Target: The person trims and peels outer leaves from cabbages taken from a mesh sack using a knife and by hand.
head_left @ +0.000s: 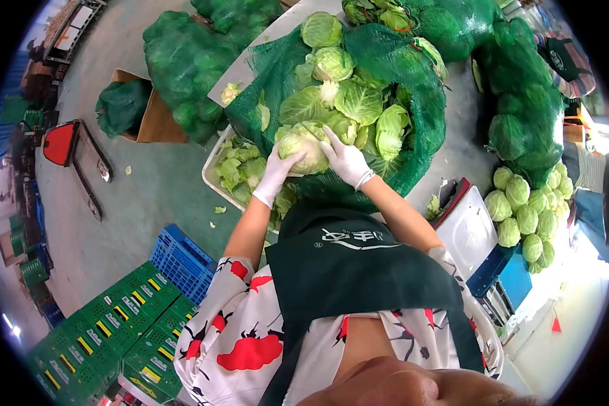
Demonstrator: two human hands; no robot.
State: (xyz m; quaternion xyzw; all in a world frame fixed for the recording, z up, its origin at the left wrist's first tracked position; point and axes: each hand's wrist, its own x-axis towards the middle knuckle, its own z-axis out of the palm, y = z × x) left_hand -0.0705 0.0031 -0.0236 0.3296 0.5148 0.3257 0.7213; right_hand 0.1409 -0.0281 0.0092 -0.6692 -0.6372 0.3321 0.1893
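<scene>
Between my two white-gloved hands is a pale green cabbage (300, 145), gripped at its near side. My left hand (276, 174) presses on its left side, fingers curved against the leaves. On the right, my right hand (346, 161) has its fingers bent against the cabbage's edge. A thin dark line crosses the cabbage's top near these fingers; I cannot make out what it is. Around and beyond lies an opened green mesh sack (423, 132), holding several cabbages and loose outer leaves (358, 101). Below my left hand, a white crate (213, 169) contains trimmed leaves.
Full mesh sacks (183, 68) stand on the floor at left, near a cardboard box (157, 122) and a red pallet jack (61, 143). Bare cabbages (528, 210) are piled at right. Green crates (108, 325) and a blue crate (183, 260) lie lower left. Another person (565, 61) stands far right.
</scene>
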